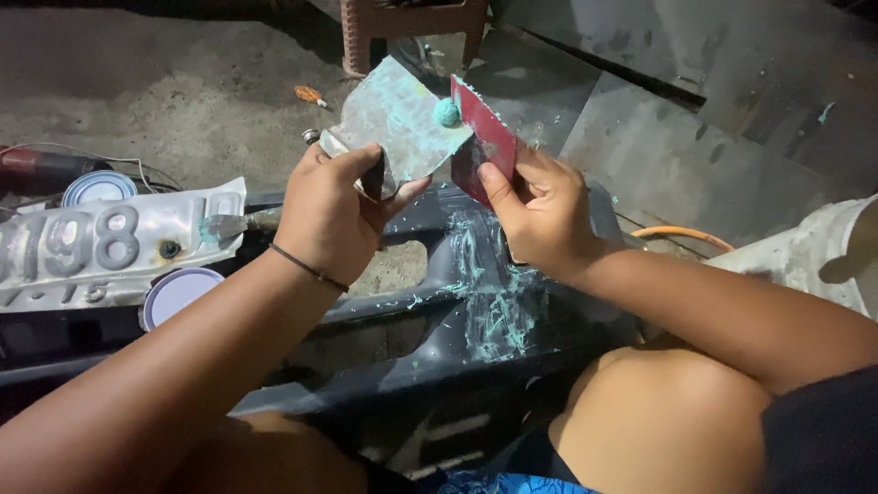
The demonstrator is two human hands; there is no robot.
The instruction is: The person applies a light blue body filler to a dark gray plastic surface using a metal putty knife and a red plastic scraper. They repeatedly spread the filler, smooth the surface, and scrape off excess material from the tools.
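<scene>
left hand (331,215) grips metal scraper (398,119) — right hand (540,215) pinches red spreader (485,137) touching it.

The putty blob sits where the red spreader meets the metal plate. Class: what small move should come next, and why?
Probably slide the red spreader, held in the right hand, under the teal putty blob to scoop it off the metal plate in the left hand. The blob lies at the plate's edge against the spreader, and the dark panel below already bears teal smears.
</scene>
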